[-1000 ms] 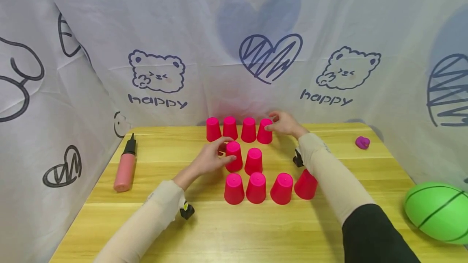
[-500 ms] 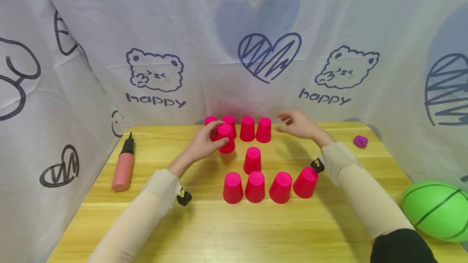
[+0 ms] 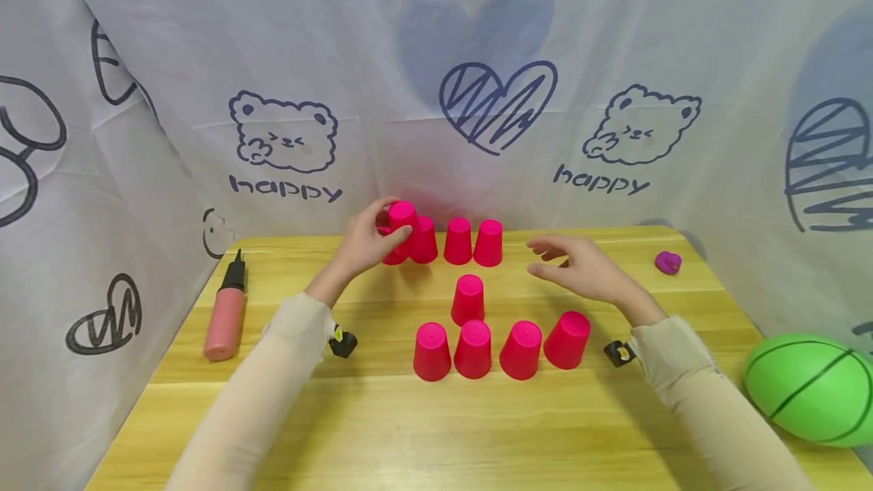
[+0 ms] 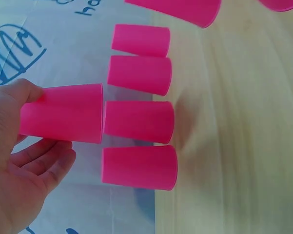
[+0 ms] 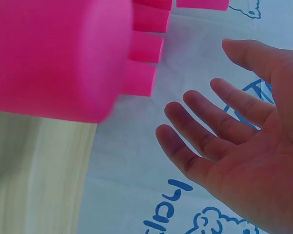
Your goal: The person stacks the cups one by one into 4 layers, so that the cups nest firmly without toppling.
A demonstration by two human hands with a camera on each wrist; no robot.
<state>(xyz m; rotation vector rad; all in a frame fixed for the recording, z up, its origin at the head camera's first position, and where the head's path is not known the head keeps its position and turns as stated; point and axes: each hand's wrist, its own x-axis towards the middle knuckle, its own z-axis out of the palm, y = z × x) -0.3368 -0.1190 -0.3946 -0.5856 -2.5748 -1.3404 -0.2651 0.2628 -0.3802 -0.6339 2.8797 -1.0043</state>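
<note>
Left hand (image 3: 364, 242) grips the held cup (image 3: 403, 220), mouth-down, left of centre in the head frame, thumb one side and fingers the other. Rim sits right by the tops of the back cups (image 3: 458, 241) — contact can't be told. Right hand (image 3: 576, 267) has nothing in it, fingers loosely bent, right of centre and apart from every cup. For steady stacking, likely best: light pinch, rim level, cup lined up over two neighbours, lowered straight, fingers spread before pulling away so nothing tips. Containers: ten cups, all inverted — four at back, lone cup (image 3: 467, 301) mid-frame, four front cups (image 3: 521, 351) lower centre, one in hand. Insides hidden; contents can't be told.
</note>
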